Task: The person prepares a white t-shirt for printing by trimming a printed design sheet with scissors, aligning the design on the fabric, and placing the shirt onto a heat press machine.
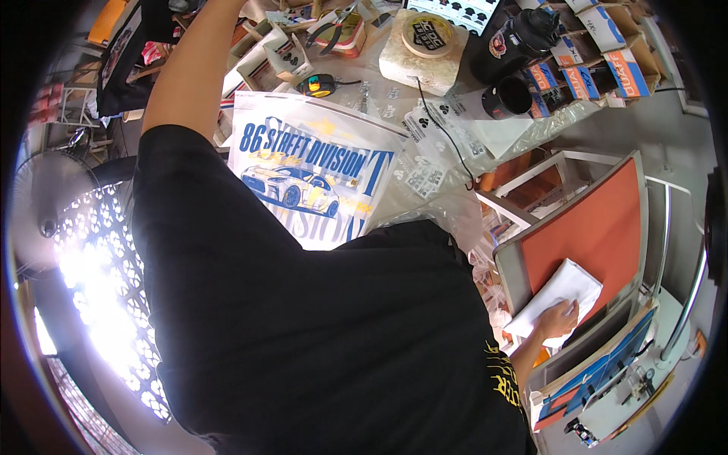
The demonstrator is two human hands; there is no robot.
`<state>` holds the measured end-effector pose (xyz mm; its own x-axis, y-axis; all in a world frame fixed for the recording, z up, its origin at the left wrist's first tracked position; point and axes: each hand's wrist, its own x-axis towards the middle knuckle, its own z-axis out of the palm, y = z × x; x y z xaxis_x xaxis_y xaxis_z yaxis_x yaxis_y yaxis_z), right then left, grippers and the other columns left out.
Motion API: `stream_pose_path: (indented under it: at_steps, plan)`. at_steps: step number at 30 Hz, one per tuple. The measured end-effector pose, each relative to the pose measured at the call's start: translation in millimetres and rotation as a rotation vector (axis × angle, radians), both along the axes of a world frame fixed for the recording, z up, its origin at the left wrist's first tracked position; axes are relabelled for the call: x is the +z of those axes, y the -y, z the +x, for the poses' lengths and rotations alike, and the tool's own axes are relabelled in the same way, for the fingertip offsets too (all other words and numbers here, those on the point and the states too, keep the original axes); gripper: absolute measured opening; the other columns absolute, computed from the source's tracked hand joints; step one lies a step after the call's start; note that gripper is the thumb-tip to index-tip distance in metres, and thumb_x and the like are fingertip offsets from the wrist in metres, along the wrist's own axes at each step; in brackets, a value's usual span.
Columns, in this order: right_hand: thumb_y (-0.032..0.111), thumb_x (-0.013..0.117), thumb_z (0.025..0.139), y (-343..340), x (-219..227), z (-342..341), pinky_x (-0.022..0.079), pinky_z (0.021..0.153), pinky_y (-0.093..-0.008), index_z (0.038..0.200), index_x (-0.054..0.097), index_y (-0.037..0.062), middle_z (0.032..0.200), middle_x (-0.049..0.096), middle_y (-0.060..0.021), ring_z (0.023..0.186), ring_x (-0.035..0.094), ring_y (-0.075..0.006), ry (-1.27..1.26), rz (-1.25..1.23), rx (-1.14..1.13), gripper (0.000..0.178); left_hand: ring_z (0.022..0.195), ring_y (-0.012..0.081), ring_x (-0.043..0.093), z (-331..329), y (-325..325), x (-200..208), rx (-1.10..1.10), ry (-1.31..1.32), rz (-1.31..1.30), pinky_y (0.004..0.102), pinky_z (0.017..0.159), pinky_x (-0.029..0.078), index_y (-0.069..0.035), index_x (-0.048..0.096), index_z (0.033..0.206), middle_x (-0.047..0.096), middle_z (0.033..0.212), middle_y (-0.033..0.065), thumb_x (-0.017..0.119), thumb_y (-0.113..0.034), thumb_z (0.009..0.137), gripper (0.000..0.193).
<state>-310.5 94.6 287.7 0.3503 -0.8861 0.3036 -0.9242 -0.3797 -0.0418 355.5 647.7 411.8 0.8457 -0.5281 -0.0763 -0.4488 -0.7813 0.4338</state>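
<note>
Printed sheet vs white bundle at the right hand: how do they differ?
The printed sheet is spread out; the white bundle looks folded. The sheet carries blue and yellow car graphics; the bundle's visible face is plain. The right hand touches the bundle; no visible hand touches the sheet. Both have a white ground.

Beyond the right hand (558,320), past the folded white cloth (567,284) beneath it, the orange board (588,227) offers open room; a silver rail (684,309) bars the way rightward, a blue panel (607,370) the lower right.

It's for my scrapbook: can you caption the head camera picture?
Right hand on a folded white bundle over an orange board; car print on the table.
</note>
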Motion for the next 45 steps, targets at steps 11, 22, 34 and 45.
stream_pose_path:
  at_steps: [11, 22, 34, 45]
  plan:
    - [0.037, 0.054, 0.093, -4.9, -2.1, -1.5, 0.038, 0.102, -0.0491, 0.122, 0.063, 0.0139, 0.125, 0.06, -0.0116, 0.119, 0.052, -0.0339, 0.037, -0.055, 0.016, 0.039, 0.092, 0.0186, 0.064, 24.6, 113.7, -63.6, 0.138, -0.252, -0.63, 0.0308, 0.075, 0.053, -0.001, 0.055, 0.128, 0.067, 0.106, 0.0096, 0.077, -0.013, 0.081, 0.054]
    - [0.032, 0.058, 0.091, -5.2, -2.0, 2.2, 0.038, 0.101, -0.0476, 0.12, 0.065, 0.0142, 0.122, 0.061, -0.0107, 0.117, 0.052, -0.0324, 0.063, -0.069, 0.022, 0.035, 0.096, 0.0222, 0.068, 51.2, 150.2, -121.5, -0.026, 0.062, -0.279, 0.0345, 0.086, 0.051, 0.001, 0.066, 0.112, 0.071, 0.105, 0.0148, 0.078, -0.029, 0.081, 0.044]
    - [0.034, 0.057, 0.092, -5.4, 1.0, 3.6, 0.037, 0.104, -0.0459, 0.121, 0.065, 0.0145, 0.125, 0.061, -0.0125, 0.119, 0.052, -0.0325, 0.063, -0.027, 0.007, 0.037, 0.09, 0.0195, 0.067, 48.0, 149.4, -120.5, -0.006, 0.036, -0.332, 0.0333, 0.08, 0.05, 0.0, 0.066, 0.111, 0.071, 0.099, 0.0122, 0.07, -0.032, 0.088, 0.04]
    - [0.033, 0.057, 0.092, -7.2, 3.3, 7.8, 0.038, 0.103, -0.0456, 0.121, 0.065, 0.014, 0.125, 0.061, -0.0121, 0.119, 0.052, -0.0319, 0.067, -0.02, -0.011, 0.036, 0.091, 0.0194, 0.066, 49.3, 147.6, -122.5, 0.028, -0.01, -0.388, 0.0332, 0.081, 0.049, 0.001, 0.065, 0.109, 0.071, 0.1, 0.0114, 0.068, -0.037, 0.09, 0.042]
